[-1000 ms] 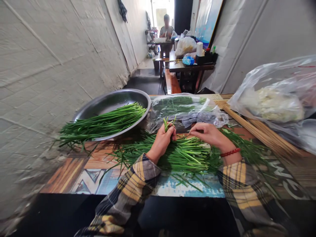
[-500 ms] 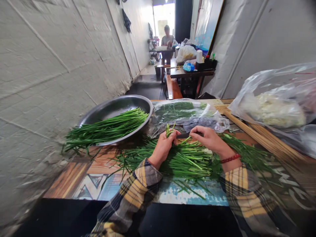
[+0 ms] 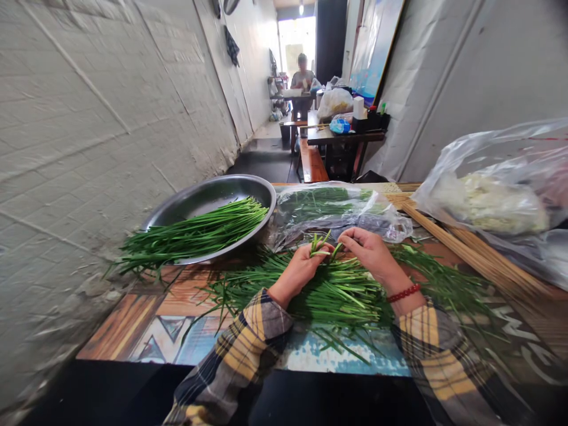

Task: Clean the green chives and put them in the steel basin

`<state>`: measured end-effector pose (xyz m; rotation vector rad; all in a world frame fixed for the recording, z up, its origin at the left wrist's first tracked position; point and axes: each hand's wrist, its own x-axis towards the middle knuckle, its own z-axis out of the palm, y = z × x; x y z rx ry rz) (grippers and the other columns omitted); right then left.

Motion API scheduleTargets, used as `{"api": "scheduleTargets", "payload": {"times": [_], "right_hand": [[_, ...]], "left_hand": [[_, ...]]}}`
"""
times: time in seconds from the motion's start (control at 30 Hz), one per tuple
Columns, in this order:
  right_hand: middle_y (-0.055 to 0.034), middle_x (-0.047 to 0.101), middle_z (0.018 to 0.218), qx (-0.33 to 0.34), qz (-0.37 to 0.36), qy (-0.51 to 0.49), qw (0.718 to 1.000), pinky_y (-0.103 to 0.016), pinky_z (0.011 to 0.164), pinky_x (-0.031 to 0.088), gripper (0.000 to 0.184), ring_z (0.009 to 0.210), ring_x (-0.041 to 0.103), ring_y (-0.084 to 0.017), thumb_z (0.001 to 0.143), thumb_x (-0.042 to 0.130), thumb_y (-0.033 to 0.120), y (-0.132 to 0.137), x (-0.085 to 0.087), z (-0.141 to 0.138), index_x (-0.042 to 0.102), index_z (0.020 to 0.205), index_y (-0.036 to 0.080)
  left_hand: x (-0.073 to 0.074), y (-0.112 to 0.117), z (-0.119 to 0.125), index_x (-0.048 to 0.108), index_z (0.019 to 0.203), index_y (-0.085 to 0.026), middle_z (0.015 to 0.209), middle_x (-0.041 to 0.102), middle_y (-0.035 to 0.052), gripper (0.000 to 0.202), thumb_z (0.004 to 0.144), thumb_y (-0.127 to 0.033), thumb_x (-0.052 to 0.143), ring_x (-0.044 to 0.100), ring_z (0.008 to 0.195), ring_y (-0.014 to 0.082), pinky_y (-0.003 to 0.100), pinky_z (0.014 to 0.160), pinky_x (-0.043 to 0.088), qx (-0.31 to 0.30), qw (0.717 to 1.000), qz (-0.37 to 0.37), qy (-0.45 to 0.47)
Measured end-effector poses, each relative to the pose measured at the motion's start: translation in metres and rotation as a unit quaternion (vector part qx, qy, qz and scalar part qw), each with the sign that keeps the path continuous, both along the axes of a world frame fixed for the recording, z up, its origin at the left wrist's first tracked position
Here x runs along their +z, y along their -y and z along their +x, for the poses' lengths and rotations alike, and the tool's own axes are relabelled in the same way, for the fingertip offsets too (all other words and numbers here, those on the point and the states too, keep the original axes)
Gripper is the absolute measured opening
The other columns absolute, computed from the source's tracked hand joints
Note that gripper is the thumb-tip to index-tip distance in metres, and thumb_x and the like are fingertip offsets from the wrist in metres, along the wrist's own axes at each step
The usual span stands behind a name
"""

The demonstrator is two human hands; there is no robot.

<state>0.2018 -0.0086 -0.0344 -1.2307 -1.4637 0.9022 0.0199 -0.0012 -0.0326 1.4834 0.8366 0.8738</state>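
In the centre of the frame, the left hand's point(image 3: 298, 269) grip is clamped around a few stems point(image 3: 318, 252), whose ends stick out toward the upper right. Just right of them, the right hand's point(image 3: 369, 255) fingertips are together; whether they pinch a stem, I cannot tell. Below both, the greens point(image 3: 339, 290) lie lengthwise across the desk point(image 3: 128, 316), pale ends right, nearer the right hand.

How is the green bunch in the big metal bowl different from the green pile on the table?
The bunch lies in the bowl, while the pile lies on the table. The bunch looks neater; the pile looks messier, straying at odd angles. The bunch's left ends hang over the bowl's rim; the pile's left ends spread across the table. Both are long, thin and green, with paler ends towards the right.
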Motion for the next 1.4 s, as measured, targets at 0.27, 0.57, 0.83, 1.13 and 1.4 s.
{"api": "scheduleTargets", "payload": {"times": [0.27, 0.57, 0.83, 1.13, 1.4], "right_hand": [[0.0002, 0.061, 0.070, 0.017, -0.008, -0.041, 0.999, -0.027, 0.061, 0.045, 0.032, 0.063, 0.055, -0.014, 0.076, 0.067, 0.046, 0.001, 0.000, -0.006, 0.066, 0.089, 0.018], [0.0045, 0.052, 0.066, -0.030, 0.038, -0.013, 0.999, -0.025, 0.059, 0.037, 0.030, 0.059, 0.046, -0.010, 0.079, 0.065, 0.037, -0.001, 0.000, -0.007, 0.062, 0.100, 0.016], [0.0013, 0.058, 0.073, -0.069, 0.069, -0.066, 0.993, -0.027, 0.067, 0.045, 0.030, 0.070, 0.057, -0.014, 0.084, 0.058, 0.039, -0.005, -0.005, 0.004, 0.059, 0.106, 0.018], [-0.0049, 0.070, 0.096, 0.008, 0.043, 0.004, 0.999, -0.031, 0.074, 0.051, 0.030, 0.083, 0.064, -0.018, 0.082, 0.060, 0.040, -0.002, -0.006, 0.002, 0.068, 0.105, 0.022], [-0.0034, 0.069, 0.081, -0.043, 0.028, -0.058, 0.997, -0.031, 0.075, 0.050, 0.029, 0.077, 0.064, -0.017, 0.084, 0.059, 0.047, -0.002, -0.005, -0.001, 0.067, 0.088, 0.019]], "left_hand": [[-0.004, -0.003, 0.001, 0.058, 0.073, -0.015, 0.071, 0.050, -0.0002, 0.033, 0.081, -0.046, 0.060, 0.041, 0.068, 0.0121, 0.022, 0.063, 0.035, -0.018, 1.000, 0.013, -0.016], [-0.003, -0.001, 0.001, 0.062, 0.080, -0.015, 0.076, 0.056, 0.0008, 0.026, 0.082, -0.040, 0.059, 0.046, 0.071, 0.0130, 0.023, 0.067, 0.038, -0.038, 0.998, 0.036, -0.027], [0.000, -0.002, -0.001, 0.061, 0.069, -0.015, 0.073, 0.056, 0.0021, 0.037, 0.083, -0.049, 0.057, 0.048, 0.071, 0.0139, 0.024, 0.071, 0.039, -0.004, 1.000, 0.016, 0.001], [0.000, -0.001, -0.001, 0.061, 0.068, -0.014, 0.069, 0.055, 0.0003, 0.039, 0.080, -0.052, 0.061, 0.047, 0.064, 0.0109, 0.022, 0.064, 0.038, -0.005, 0.999, -0.030, 0.029], [-0.005, -0.005, 0.001, 0.064, 0.084, -0.014, 0.076, 0.060, 0.0018, 0.032, 0.082, -0.046, 0.059, 0.051, 0.067, 0.0112, 0.023, 0.064, 0.040, 0.119, 0.986, -0.046, 0.106]]}}
